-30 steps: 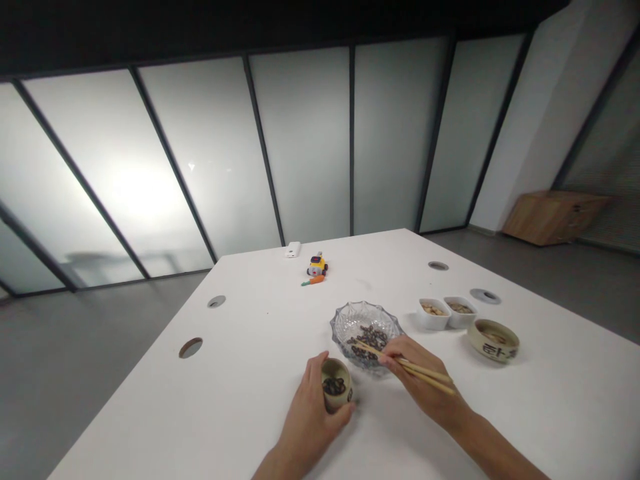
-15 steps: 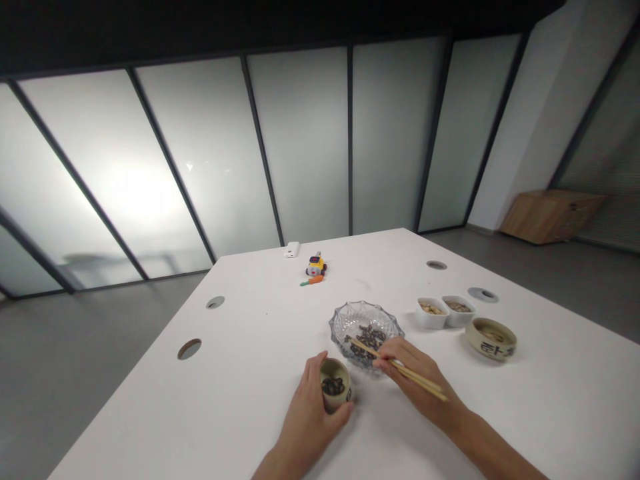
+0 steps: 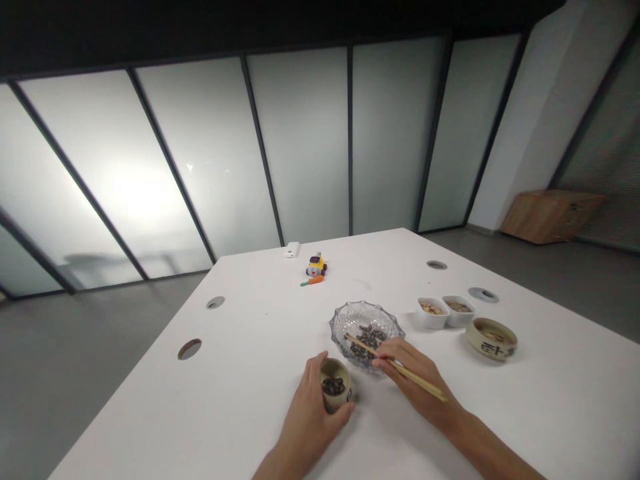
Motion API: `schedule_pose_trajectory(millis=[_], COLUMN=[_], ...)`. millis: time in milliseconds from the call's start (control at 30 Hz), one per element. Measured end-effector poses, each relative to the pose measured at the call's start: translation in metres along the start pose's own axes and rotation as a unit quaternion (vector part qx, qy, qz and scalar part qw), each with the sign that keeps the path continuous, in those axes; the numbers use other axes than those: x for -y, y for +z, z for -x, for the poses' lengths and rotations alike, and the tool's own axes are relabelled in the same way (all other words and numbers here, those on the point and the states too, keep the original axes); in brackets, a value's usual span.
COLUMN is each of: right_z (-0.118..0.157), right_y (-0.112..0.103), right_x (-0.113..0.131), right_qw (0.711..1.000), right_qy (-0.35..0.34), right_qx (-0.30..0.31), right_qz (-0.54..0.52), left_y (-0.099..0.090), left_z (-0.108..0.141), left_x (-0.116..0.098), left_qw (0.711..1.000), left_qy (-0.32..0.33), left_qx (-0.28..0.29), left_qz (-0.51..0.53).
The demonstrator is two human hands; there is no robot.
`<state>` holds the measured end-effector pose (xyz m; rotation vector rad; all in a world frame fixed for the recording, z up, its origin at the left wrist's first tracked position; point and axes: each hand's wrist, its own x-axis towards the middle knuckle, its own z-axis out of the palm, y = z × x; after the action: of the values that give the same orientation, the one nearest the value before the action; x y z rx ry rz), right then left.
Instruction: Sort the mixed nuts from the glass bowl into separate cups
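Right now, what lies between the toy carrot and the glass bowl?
Only white table separates the toy carrot and glass bowl, in the head view.

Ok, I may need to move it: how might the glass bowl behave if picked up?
The glass bowl looks stiff and, with its scalloped rim, probably chippable. Its wide, low shape should resist tipping. The loose dark pieces inside would likely slide if it tilted.

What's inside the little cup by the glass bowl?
Several dark, bean-like pieces lie in the cup. Those underneath, and the cup's floor below them, are covered. The left hand hides part of its outside.
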<state>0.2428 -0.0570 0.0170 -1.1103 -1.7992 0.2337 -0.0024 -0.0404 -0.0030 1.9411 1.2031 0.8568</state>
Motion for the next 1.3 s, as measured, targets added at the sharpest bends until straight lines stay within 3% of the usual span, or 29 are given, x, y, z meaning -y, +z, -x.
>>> schedule_pose_trajectory(millis=[367,767,933,1033,1300], right_z=[-0.001,0.0,-0.001,-0.002,0.001], right_y=[0.0,0.005,0.002,0.0,0.005], right_x=[0.0,-0.002,0.001,0.002,-0.008], right_qw=[0.999,0.997,0.997,0.998,1.0], right_qy=[-0.022,-0.05,-0.07,-0.061,0.01], right_qx=[-0.034,0.04,0.001,-0.024,-0.013], right_qz=[0.0,0.052,0.045,0.022,0.001], left_y=[0.0,-0.001,-0.001,0.0,0.0], left_z=[0.0,0.0,-0.001,-0.001,-0.001], left_x=[-0.001,-0.001,-0.002,-0.001,0.001], left_qw=[1.0,1.0,1.0,1.0,1.0], left_qy=[0.004,0.001,-0.001,0.002,0.004], left_qx=[-0.001,0.006,0.006,0.01,0.009], left_qz=[-0.001,-0.002,-0.001,-0.003,-0.004])
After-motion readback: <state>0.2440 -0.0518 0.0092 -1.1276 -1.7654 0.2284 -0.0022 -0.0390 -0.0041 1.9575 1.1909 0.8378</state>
